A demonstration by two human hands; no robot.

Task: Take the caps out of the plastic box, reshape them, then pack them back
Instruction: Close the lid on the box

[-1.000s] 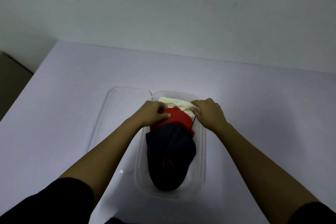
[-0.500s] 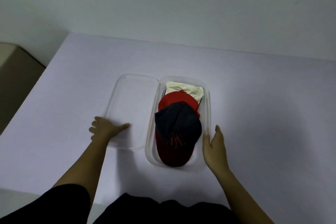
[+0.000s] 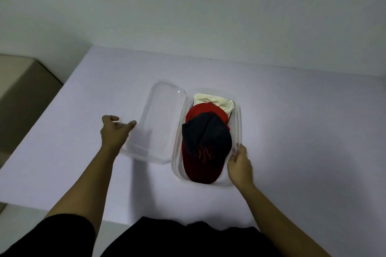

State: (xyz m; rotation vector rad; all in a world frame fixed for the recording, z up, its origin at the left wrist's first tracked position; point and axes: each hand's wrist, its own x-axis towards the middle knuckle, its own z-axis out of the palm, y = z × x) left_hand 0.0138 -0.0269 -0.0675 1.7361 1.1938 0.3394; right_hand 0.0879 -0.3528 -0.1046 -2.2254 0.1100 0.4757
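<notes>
A clear plastic box (image 3: 238, 119) stands open on the table, right of centre. Three caps lie stacked in it: a cream cap (image 3: 216, 101) at the far end, a red cap (image 3: 198, 110) over it, and a navy cap (image 3: 205, 136) with a red brim and red logo on top. The clear lid (image 3: 160, 121) hangs at the box's left side, with its left edge raised off the table. My left hand (image 3: 113, 134) grips that raised edge, thumb on top. My right hand (image 3: 239, 164) holds the box's near right rim, thumb on the rim.
The lilac table (image 3: 302, 131) reaches back to a pale wall. Its left edge runs diagonally past a beige block (image 3: 23, 98) lower down on the left. The near edge lies just in front of my dark-clothed body.
A second ago both hands pressed on the caps in the box. They then drew apart to the lid and the box's right side. Now the left hand lifts the lid's left edge.
</notes>
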